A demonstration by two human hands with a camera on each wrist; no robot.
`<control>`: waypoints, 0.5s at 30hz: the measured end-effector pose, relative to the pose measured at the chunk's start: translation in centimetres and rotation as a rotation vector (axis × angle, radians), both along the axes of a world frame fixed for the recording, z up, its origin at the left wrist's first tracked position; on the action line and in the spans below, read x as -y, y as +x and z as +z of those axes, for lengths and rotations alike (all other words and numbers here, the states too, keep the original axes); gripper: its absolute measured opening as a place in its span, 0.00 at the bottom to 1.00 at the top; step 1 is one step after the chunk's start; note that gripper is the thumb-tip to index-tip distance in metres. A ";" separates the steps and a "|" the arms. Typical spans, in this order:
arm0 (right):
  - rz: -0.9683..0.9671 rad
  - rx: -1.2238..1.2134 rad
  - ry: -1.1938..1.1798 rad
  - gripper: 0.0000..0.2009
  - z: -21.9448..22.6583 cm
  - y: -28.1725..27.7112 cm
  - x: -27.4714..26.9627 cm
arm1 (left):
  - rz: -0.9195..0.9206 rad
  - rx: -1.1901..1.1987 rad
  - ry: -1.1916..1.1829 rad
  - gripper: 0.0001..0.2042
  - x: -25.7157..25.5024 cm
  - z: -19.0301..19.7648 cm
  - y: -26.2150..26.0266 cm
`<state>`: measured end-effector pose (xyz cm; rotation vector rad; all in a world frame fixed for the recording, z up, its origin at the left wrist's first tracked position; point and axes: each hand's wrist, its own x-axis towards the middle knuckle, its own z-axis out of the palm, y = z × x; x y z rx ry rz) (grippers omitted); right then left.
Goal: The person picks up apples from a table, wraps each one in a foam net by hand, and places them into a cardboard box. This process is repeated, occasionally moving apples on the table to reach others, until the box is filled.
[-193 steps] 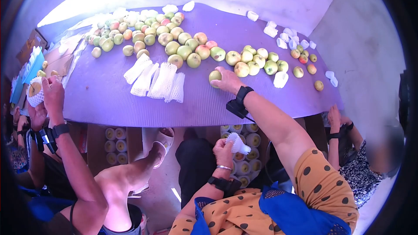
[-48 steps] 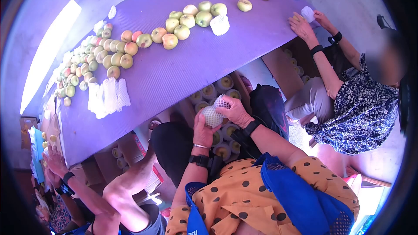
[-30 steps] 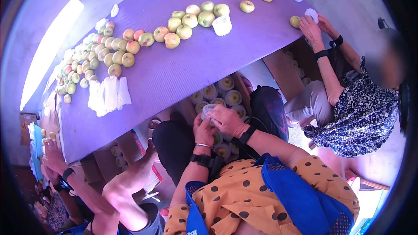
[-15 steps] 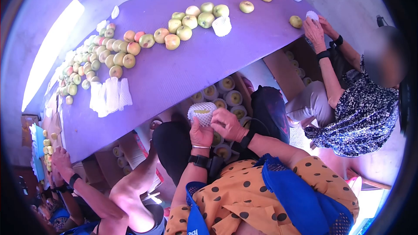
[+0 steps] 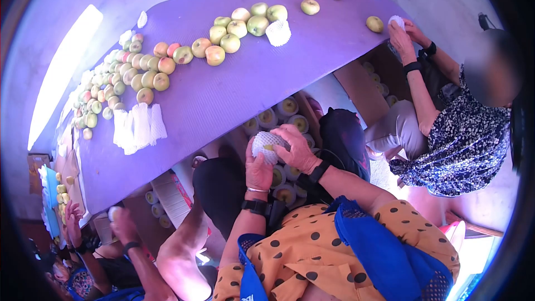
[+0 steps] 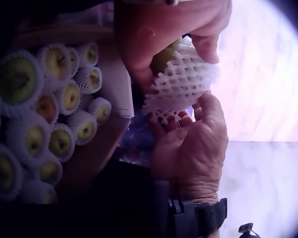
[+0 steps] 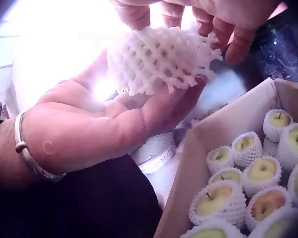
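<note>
Between my two hands, low in front of the table, is a green apple (image 6: 162, 59) wearing a white foam net sleeve (image 5: 264, 146). My left hand (image 5: 257, 173) holds the sleeved apple from below, thumb against the netting. From the other side, my right hand (image 5: 300, 151) grips it with fingers over the top. In the left wrist view, bare green skin shows under the right hand, and the sleeve's frayed end hangs loose beside the left fingers. A carton (image 7: 181, 198) of apples in foam nets sits below and beyond my hands.
Loose apples (image 5: 146, 79) spread across the purple table (image 5: 223, 97). Flat foam sleeves (image 5: 139, 128) lie near its front edge, and another sleeve (image 5: 278, 33) stands beside some apples. To the right a person (image 5: 451, 128) handles a foam net; another person's arm (image 5: 142, 262) is at left.
Earlier my right hand held a bare apple on the table and my left a foam sleeve; now both hold the sleeved apple. In the last half second my right fingers moved up over it.
</note>
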<state>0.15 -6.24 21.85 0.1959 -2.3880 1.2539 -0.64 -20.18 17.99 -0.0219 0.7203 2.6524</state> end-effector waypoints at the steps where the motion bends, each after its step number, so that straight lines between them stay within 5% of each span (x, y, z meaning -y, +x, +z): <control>1: -0.002 0.000 -0.001 0.15 -0.1 0.0 0.0 | 0.001 0.003 -0.006 0.25 0.0 0.2 0.0; 4: 0.052 0.004 -0.029 0.11 -0.7 -0.2 0.0 | -0.013 -0.006 -0.040 0.26 0.0 0.2 0.0; 10: -0.160 -0.024 -0.174 0.07 -1.3 -0.8 -0.2 | -0.107 -0.013 -0.080 0.27 -0.2 0.3 0.3; 15: -0.090 0.193 -0.337 0.09 -2.3 -1.7 -1.5 | -0.212 0.032 -0.027 0.27 -0.2 0.5 0.2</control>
